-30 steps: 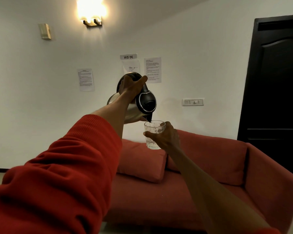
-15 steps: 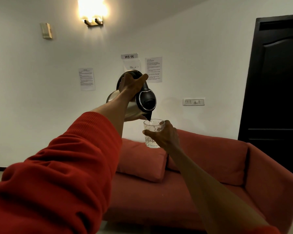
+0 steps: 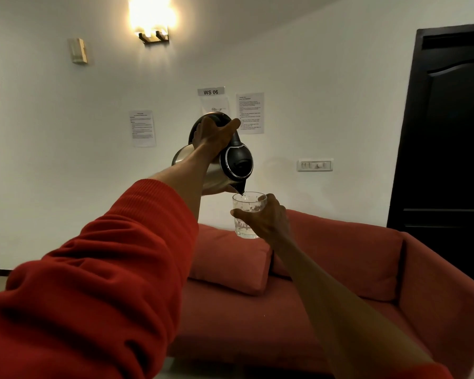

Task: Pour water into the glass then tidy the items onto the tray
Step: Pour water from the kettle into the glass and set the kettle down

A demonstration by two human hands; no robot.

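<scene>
My left hand (image 3: 212, 138) grips the black handle of a steel electric kettle (image 3: 237, 164), held up at chest height and tipped to the right. Its black spout hangs just over the rim of a clear patterned glass (image 3: 247, 214). My right hand (image 3: 268, 221) holds that glass upright from its right side, fingers wrapped round it. A thin stream of water shows at the spout and a little water sits in the glass. No tray is in view.
A red sofa (image 3: 340, 269) with a loose cushion (image 3: 230, 258) stands below the hands against a white wall. A black door (image 3: 446, 138) is at the right. A switch plate (image 3: 315, 165), taped papers (image 3: 250, 112) and a wall lamp (image 3: 152, 20) are on the wall.
The kettle and glass have stayed almost in place, with the spout a touch closer over the glass rim. Both grips are unchanged.
</scene>
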